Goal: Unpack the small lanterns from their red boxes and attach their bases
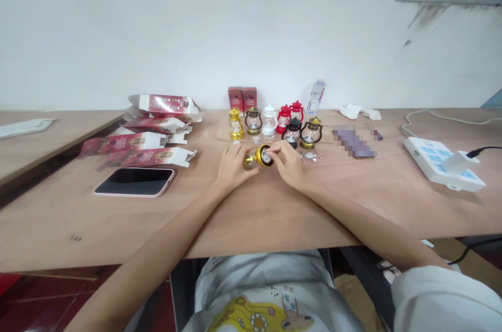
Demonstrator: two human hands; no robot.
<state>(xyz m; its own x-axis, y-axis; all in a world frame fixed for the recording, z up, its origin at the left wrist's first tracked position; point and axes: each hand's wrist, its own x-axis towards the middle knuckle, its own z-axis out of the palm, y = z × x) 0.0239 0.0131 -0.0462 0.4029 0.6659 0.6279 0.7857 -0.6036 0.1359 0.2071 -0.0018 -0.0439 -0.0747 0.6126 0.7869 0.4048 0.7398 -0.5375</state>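
Both my hands hold one small gold toy lantern [259, 157] tipped on its side just above the wooden table [251, 212]. My left hand [232, 167] wraps its top end from the left. Pinching fingers of my right hand [288, 162] press at its round base, which faces the camera. Behind them stands a row of several small lanterns: gold [236, 124], black and gold [253, 121], white [269, 119], two red [289, 114], and two more black and gold [311, 133]. A few tiny loose parts [312, 156] lie by my right hand.
A phone [134, 182] lies face up at the left, beside a pile of flattened red and white cartons [149, 136]. Two red boxes [242, 98] and a water bottle [316, 95] stand by the wall. A white power strip [443, 162] with a plug sits at the right.
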